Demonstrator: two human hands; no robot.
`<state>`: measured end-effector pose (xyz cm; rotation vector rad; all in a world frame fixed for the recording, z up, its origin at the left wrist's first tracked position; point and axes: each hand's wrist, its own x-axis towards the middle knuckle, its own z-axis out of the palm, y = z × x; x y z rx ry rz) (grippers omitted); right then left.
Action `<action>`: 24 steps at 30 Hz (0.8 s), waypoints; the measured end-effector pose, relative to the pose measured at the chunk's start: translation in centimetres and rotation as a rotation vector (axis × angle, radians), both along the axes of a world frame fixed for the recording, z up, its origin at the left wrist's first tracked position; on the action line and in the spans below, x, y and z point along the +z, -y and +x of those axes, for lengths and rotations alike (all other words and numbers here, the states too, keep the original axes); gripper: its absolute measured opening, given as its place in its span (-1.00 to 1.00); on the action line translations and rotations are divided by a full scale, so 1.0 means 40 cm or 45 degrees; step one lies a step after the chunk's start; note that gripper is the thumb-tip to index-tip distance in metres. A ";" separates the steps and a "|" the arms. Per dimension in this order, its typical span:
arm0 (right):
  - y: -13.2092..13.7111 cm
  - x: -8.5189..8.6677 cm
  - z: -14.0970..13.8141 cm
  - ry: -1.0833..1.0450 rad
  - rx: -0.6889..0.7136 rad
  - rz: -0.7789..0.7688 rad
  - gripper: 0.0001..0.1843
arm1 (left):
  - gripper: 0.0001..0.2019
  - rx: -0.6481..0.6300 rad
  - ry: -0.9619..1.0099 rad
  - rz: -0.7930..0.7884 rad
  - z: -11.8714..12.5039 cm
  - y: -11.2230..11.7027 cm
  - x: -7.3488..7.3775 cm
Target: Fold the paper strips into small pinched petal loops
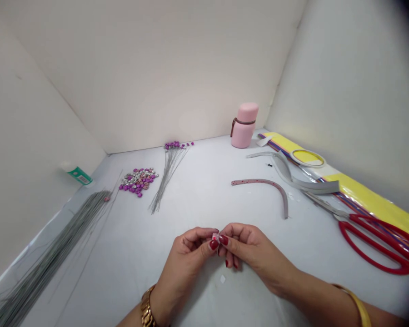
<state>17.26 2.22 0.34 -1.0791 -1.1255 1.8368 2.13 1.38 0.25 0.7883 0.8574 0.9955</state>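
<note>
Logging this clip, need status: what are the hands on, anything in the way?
Left hand, right hand pinching small pink-and-white piece. Small white scrap just below hands.

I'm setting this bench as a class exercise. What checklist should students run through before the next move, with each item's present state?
1. Small pink-and-white piece pinched between left hand and right hand: ok.
2. What that piece is: cannot tell, fingers hide it.
3. Red-handled scissors lying clear of the hands: ok.
4. Purple and silver beads in one pile, apart from the bead-tipped wires: ok.
5. Work surface near the hands free of scraps: not ok, a small white scrap lies there.
</note>
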 end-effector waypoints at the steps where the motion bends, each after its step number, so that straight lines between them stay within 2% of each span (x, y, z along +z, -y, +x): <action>1: 0.001 0.001 -0.001 0.017 -0.020 0.011 -0.70 | -0.90 0.015 0.003 -0.032 0.000 0.001 -0.001; 7: 0.007 0.005 -0.004 0.036 -0.144 0.168 -0.77 | -0.86 0.067 0.051 -0.183 0.003 0.002 -0.003; 11: 0.011 0.009 -0.006 0.079 -0.133 0.270 -0.83 | -0.87 0.084 0.082 -0.192 0.003 0.003 -0.004; 20: 0.005 0.010 -0.003 0.039 -0.084 0.254 -0.88 | -0.89 0.038 0.099 -0.200 0.004 0.005 0.000; 24: 0.007 0.007 0.001 0.133 -0.059 0.381 -0.94 | -0.89 0.083 0.034 -0.195 0.006 0.004 -0.001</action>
